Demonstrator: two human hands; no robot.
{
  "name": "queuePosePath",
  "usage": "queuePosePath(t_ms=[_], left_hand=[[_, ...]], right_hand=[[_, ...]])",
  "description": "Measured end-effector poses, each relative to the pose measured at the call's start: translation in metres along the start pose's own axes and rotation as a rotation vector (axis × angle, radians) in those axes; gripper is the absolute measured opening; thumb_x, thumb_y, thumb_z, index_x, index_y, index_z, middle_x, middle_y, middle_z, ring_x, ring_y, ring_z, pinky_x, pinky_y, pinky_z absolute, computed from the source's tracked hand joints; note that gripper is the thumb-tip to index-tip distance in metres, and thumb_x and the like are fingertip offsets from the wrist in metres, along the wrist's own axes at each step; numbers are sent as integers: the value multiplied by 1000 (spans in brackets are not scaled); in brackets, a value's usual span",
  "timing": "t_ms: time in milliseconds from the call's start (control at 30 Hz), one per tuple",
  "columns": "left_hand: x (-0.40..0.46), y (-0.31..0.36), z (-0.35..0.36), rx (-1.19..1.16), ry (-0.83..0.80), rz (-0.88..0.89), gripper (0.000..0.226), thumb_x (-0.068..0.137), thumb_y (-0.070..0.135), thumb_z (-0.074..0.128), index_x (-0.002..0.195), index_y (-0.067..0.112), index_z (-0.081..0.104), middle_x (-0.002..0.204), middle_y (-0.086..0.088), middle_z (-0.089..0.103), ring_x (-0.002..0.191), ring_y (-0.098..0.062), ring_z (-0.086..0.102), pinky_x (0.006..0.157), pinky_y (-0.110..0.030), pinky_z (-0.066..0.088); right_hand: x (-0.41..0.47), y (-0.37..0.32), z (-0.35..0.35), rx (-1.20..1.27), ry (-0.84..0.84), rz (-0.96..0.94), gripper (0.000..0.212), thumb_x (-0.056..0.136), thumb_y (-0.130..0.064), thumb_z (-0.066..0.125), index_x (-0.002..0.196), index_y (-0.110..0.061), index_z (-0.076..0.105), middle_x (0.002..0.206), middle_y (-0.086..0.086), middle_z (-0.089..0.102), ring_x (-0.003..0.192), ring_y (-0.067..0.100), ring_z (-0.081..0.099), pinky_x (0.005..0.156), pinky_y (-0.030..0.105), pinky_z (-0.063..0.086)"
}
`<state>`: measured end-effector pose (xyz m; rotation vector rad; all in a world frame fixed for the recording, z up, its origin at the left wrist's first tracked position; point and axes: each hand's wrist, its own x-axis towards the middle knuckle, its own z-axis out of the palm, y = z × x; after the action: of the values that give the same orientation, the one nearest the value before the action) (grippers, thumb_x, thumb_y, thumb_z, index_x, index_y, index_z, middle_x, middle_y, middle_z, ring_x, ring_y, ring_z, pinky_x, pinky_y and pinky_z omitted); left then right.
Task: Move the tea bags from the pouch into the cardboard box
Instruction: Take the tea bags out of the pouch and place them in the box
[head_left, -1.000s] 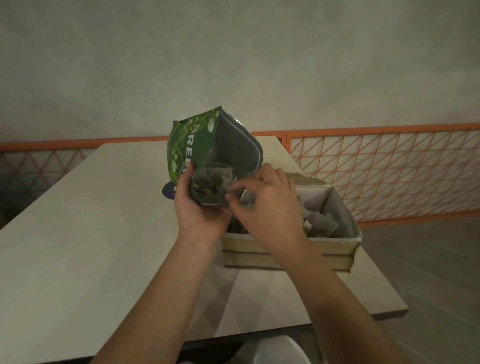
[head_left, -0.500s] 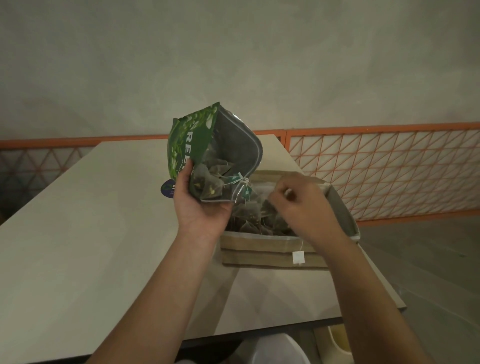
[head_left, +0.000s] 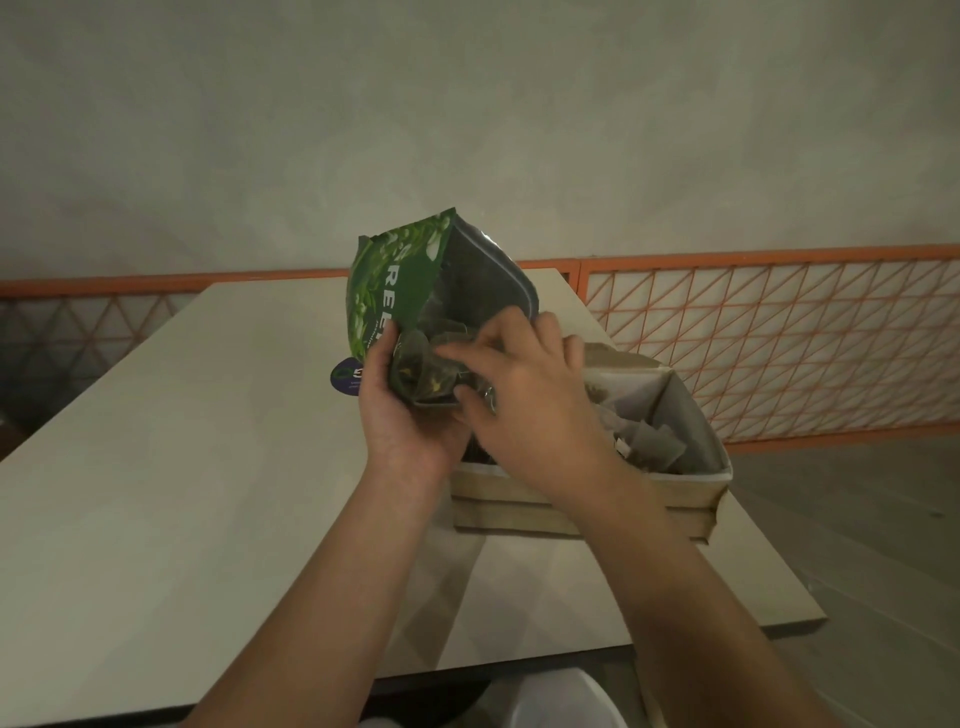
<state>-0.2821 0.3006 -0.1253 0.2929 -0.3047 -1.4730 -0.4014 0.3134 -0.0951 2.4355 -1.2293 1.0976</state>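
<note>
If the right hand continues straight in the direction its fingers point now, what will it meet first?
Most likely the tea bags at the mouth of the green pouch, which the left hand holds. The right hand already reaches them; actual contact is unclear.

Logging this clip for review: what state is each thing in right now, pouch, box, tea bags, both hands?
pouch: open at the top, tilted toward the box, held up off the table
left hand: grips the pouch from below
right hand: fingers curled at the pouch mouth, pinching tea bags there
tea bags: some lie loose in the box, more sit in the pouch mouth
box: open, resting on the table, partly filled
</note>
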Motion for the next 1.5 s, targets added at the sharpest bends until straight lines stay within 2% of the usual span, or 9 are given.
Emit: queuePosePath(t_ms=[167,333,433,600,700,867,1033,1300,1500], left_hand=[[-3,4,1,-2,20,6,63,97,47,53,147,9,53,155,-15,47,144,-29,46,121,-38,33],[-3,7,3,-12,23,65,54,98,45,52,142,14,59,147,-16,57,137,-32,53,108,-40,49],[-1,8,0,-33,5,66,54,98,44,53,144,16,58,149,-14,55,140,-34,50,113,-44,44],[3,8,-3,-61,-49,60,58,95,41,59,147,17,55,155,-11,49,144,-33,45,117,-47,38],[5,6,-2,-53,-73,57,59,94,42,59,148,17,54,156,-12,47,145,-34,44,118,-48,36],[4,5,1,-35,-61,72,58,94,42,58,147,17,54,155,-11,49,143,-33,47,115,-46,41],[1,5,6,-40,-63,66,56,96,42,55,145,16,57,150,-12,55,138,-34,52,99,-46,55],[5,3,3,-19,-55,61,58,93,41,59,145,16,56,153,-13,52,141,-35,48,116,-49,40],[4,2,5,-23,-49,59,55,95,42,58,144,16,58,151,-13,54,140,-34,50,112,-48,45]], right_hand=[[3,-1,8,47,41,56,8,83,-36,68,90,-35,73,99,-8,54,96,19,45,77,34,28],[3,12,-27,769,113,370,3,92,-29,64,90,-27,62,94,-15,62,90,3,58,79,23,48],[-3,30,-47,949,212,552,10,94,-28,60,90,-18,59,94,-2,69,87,14,65,77,28,54],[-22,65,-41,612,26,659,11,89,-24,67,86,-19,58,87,-4,66,72,11,63,58,24,52],[-28,72,-28,417,-116,624,11,86,-22,71,92,-24,62,96,-13,60,87,13,61,69,27,51],[-25,57,-18,332,6,419,18,87,-16,67,104,-23,69,103,-12,56,104,19,53,90,44,47],[-23,49,-7,346,-148,337,23,92,-34,62,115,-36,67,110,-18,68,108,18,57,101,43,34],[-21,46,-7,478,76,369,10,94,-32,58,96,-39,65,72,-24,56,78,8,56,86,57,46],[-20,46,-16,685,-88,454,14,97,-29,57,102,-27,70,59,-7,55,51,6,46,59,28,46]])
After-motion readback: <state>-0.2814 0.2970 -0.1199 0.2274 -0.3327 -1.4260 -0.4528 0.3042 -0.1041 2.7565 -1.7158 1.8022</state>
